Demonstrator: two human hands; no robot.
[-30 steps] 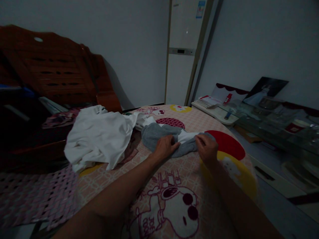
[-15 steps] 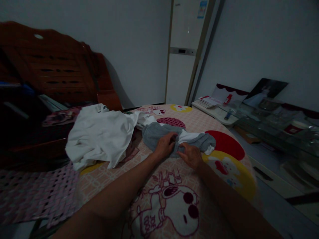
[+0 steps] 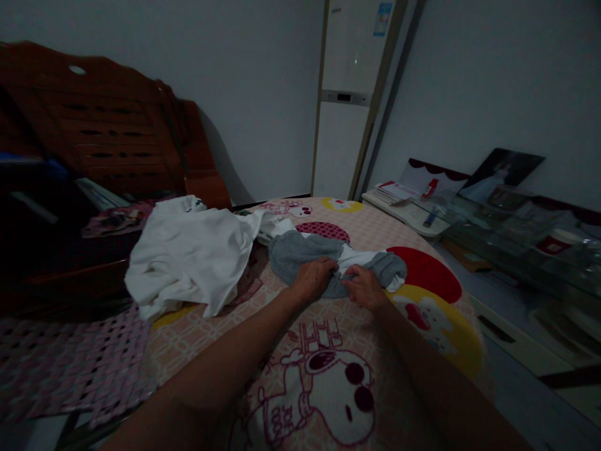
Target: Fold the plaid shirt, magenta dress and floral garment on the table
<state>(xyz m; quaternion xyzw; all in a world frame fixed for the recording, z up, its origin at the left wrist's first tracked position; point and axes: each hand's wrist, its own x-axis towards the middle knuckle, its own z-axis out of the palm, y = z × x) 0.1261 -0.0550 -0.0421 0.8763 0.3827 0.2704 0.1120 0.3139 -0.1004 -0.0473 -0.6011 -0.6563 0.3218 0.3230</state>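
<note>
A grey garment with white parts (image 3: 298,252) lies bunched across the round table. My left hand (image 3: 313,279) is closed on its near edge, fingertips pressed into the grey cloth. Just to the right, my right hand (image 3: 364,288) pinches the same garment between thumb and fingers. Between the two hands a small light, shiny strip shows on the cloth; it is too small to name for sure. Left of the garment, a white cloth garment (image 3: 190,250) lies in a loose heap over the table's edge.
A patterned tablecloth (image 3: 347,363) covers the table. At the left stand a carved wooden bench (image 3: 110,144) and a pink woven seat (image 3: 75,363). A tall white cabinet-like unit (image 3: 342,144) is at the back. On the right, a glass shelf (image 3: 498,232) holds various items.
My right hand's fingers have closed from a looser spread into a pinch on the grey garment. My left hand has shifted slightly right and its fingers have drawn down toward the near edge.
</note>
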